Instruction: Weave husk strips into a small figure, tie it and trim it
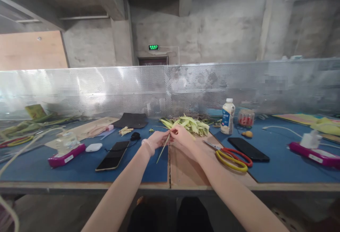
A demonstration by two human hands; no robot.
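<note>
My left hand [157,139] and my right hand [182,136] meet over the middle of the table, fingers pinched together. Between them is a thin green strip of leaf or stem [162,151], whose free end slants down toward me. The fingertips hide its upper part. Just behind my right hand lies a loose heap of pale green leaf strips [195,125]. To the right of my right forearm rest scissors with red and yellow handles [233,159], blades pointing toward the heap.
Left of my arms lie a phone [113,157], a white case [94,147] and a purple power strip [66,156]. On the right stand a bottle [227,117] and a jar [245,118], near a black phone [248,149]. A perforated metal screen [127,90] rises behind the table.
</note>
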